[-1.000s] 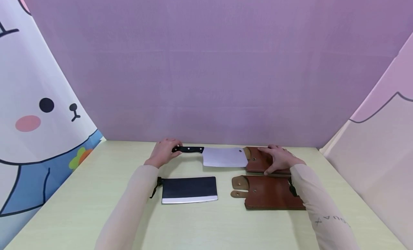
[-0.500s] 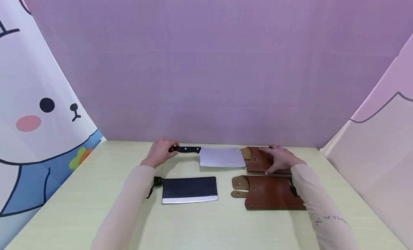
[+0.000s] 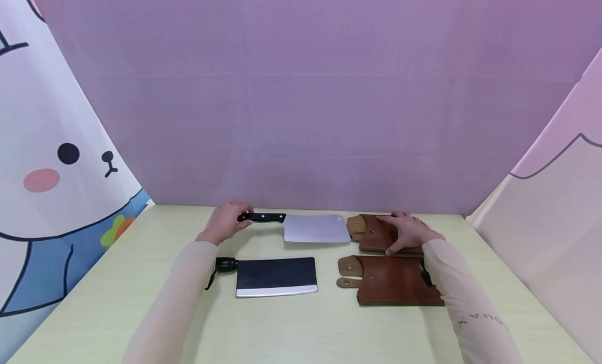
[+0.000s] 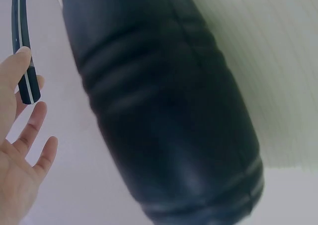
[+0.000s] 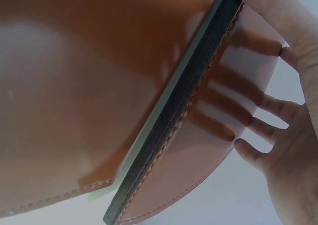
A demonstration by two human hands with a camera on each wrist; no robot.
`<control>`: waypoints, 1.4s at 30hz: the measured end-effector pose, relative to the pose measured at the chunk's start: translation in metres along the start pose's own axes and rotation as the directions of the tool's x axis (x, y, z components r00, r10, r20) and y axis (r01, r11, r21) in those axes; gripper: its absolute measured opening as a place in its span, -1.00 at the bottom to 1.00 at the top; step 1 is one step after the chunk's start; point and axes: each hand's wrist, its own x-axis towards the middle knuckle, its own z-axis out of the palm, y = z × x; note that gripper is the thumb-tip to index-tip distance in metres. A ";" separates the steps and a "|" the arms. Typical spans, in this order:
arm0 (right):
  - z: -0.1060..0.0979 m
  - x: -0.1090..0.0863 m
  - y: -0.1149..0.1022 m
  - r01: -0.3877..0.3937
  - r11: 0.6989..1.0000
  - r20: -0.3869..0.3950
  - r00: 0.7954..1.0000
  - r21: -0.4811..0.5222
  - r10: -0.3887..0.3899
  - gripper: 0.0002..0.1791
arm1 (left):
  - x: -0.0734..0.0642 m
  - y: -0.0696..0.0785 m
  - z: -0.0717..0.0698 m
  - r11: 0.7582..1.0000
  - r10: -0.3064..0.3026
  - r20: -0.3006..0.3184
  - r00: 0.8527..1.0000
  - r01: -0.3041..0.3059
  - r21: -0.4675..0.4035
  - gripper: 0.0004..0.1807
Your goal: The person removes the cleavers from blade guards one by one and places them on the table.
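Note:
In the head view my left hand (image 3: pixel 226 221) pinches the handle end of a silver cleaver (image 3: pixel 316 228) between thumb and fingers. The black riveted handle (image 4: pixel 32 83) shows at the edge of the left wrist view, the other fingers spread. The cleaver's whole blade is visible, its far edge by the tan flaps of a brown leather sheath (image 3: pixel 369 243). My right hand (image 3: pixel 408 232) grips that sheath across its width, thumb on the near edge, fingers at the far edge. Part of the sheath is hidden under the hand.
Nearer lies a second cleaver (image 3: pixel 276 272) with a dark blade, its ridged black handle (image 4: pixel 164 106) partly under my left sleeve. Right of it rests another brown sheath (image 3: pixel 395 288), partly behind my right sleeve. A purple backdrop (image 3: pixel 301 118) rises behind the table.
My left hand has moved left with the silver cleaver, drawing the blade away from the far sheath and baring more of its tan flaps. The right hand and the sheath have stayed in place.

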 end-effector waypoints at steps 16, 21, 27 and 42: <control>0.004 0.008 -0.009 0.024 1.000 -0.017 1.000 -0.001 -0.024 0.11 | -0.016 -0.017 -0.018 1.000 0.006 0.001 1.000 -0.006 0.001 -0.69; 0.006 0.010 -0.012 0.025 1.000 -0.020 0.999 0.002 -0.025 0.11 | -0.020 -0.024 -0.020 1.000 0.019 -0.008 1.000 -0.019 0.012 -0.71; 0.008 0.013 -0.016 0.009 1.000 -0.010 1.000 -0.003 -0.009 0.10 | -0.025 -0.031 -0.024 1.000 0.023 -0.014 1.000 -0.023 0.001 -0.71; 0.013 0.021 -0.022 -0.024 0.999 0.038 0.999 0.031 0.022 0.06 | -0.039 -0.047 -0.029 0.999 0.033 -0.023 0.999 -0.033 0.007 -0.73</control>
